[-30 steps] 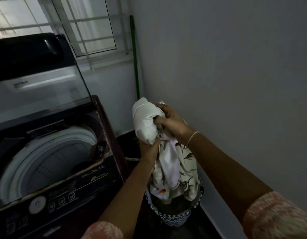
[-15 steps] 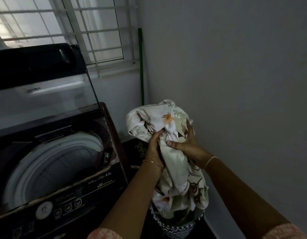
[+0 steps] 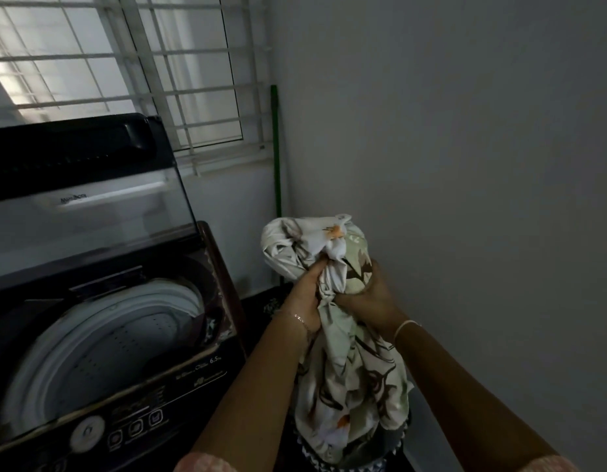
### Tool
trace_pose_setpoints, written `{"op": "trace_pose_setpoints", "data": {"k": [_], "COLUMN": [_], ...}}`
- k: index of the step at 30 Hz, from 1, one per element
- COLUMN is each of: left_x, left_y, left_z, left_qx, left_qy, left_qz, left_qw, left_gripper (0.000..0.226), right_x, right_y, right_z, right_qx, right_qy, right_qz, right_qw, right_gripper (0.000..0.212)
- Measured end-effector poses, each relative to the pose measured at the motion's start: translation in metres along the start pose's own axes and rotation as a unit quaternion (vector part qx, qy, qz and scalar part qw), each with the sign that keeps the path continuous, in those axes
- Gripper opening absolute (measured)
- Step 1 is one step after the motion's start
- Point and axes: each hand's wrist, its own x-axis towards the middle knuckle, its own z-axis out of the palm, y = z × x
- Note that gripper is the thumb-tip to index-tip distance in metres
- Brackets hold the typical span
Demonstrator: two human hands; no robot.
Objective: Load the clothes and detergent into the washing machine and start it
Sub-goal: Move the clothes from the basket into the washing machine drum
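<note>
A bunched floral cloth (image 3: 343,379), white with green and brown leaves, hangs from both my hands to the right of the washing machine. My left hand (image 3: 307,294) grips the bundle from the left, and my right hand (image 3: 372,298) grips it from the right just below the rounded top. The cloth's lower end trails into a laundry basket (image 3: 380,453) on the floor. The top-loading washing machine (image 3: 179,379) stands at the left with its lid (image 3: 91,206) raised and the white drum rim (image 3: 101,321) exposed. No detergent is in view.
A barred window (image 3: 179,80) is behind the machine. A green pole (image 3: 276,148) stands in the corner. A plain wall (image 3: 448,165) closes off the right side. The machine's control panel (image 3: 125,427) with several buttons faces me at the lower left.
The view has tilted upward and the bundle sits lower and further right in the frame. The white side turned away, showing the floral print. Both hands keep their grip.
</note>
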Motion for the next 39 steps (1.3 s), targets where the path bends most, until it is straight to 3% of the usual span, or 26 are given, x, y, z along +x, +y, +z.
{"op": "trace_pose_setpoints", "data": {"k": [2, 4, 5, 7, 10, 15, 17, 19, 22, 24, 29, 33, 39], "left_x": [0.021, 0.028, 0.025, 0.014, 0.016, 0.012, 0.015, 0.022, 0.026, 0.024, 0.015, 0.011, 0.01], "left_y": [-0.006, -0.01, -0.006, 0.003, 0.003, 0.004, 0.003, -0.001, -0.005, -0.005, -0.01, -0.001, 0.007], "left_z": [-0.004, -0.01, -0.013, -0.02, -0.031, -0.027, -0.029, -0.035, -0.043, -0.044, -0.03, -0.024, -0.012], "left_qx": [-0.011, -0.003, 0.07, 0.24, 0.467, 0.614, 0.613, 0.576, 0.537, 0.519, 0.412, 0.333, 0.233], "left_qy": [0.038, 0.136, 0.183, 0.231, 0.202, 0.081, 0.019, -0.031, -0.054, -0.029, 0.106, 0.145, 0.191], "left_qz": [-0.011, 0.049, 0.069, 0.151, 0.216, 0.278, 0.278, 0.273, 0.271, 0.284, 0.335, 0.335, 0.236], "left_qw": [0.999, 0.99, 0.978, 0.931, 0.833, 0.734, 0.74, 0.77, 0.797, 0.806, 0.841, 0.869, 0.924], "left_gripper": [0.078, 0.112, 0.122, 0.121, 0.118, 0.122, 0.119, 0.12, 0.133, 0.134, 0.112, 0.092, 0.062], "right_x": [0.0, 0.0, 0.002, 0.002, 0.002, 0.004, 0.005, 0.008, 0.009, 0.009, 0.02, 0.026, 0.029], "right_y": [0.001, -0.001, -0.001, -0.002, -0.004, -0.013, -0.017, -0.019, -0.025, -0.031, -0.05, -0.062, -0.071], "right_z": [-0.004, -0.011, -0.015, -0.021, -0.025, -0.023, -0.023, -0.025, -0.03, -0.03, -0.026, -0.02, -0.004], "right_qx": [-0.011, -0.032, -0.044, -0.075, -0.124, -0.204, -0.24, -0.252, -0.23, -0.201, -0.118, -0.074, -0.029], "right_qy": [0.022, 0.037, 0.044, 0.054, 0.049, 0.003, -0.004, -0.013, -0.03, -0.028, -0.03, -0.02, 0.024], "right_qz": [0.009, 0.006, 0.002, -0.001, -0.007, -0.025, -0.036, -0.044, -0.057, -0.064, -0.049, -0.058, -0.129], "right_qw": [1.0, 0.999, 0.998, 0.996, 0.991, 0.979, 0.97, 0.967, 0.971, 0.977, 0.991, 0.995, 0.991], "right_gripper": [0.095, 0.087, 0.087, 0.089, 0.095, 0.115, 0.112, 0.107, 0.108, 0.101, 0.086, 0.075, 0.066]}}
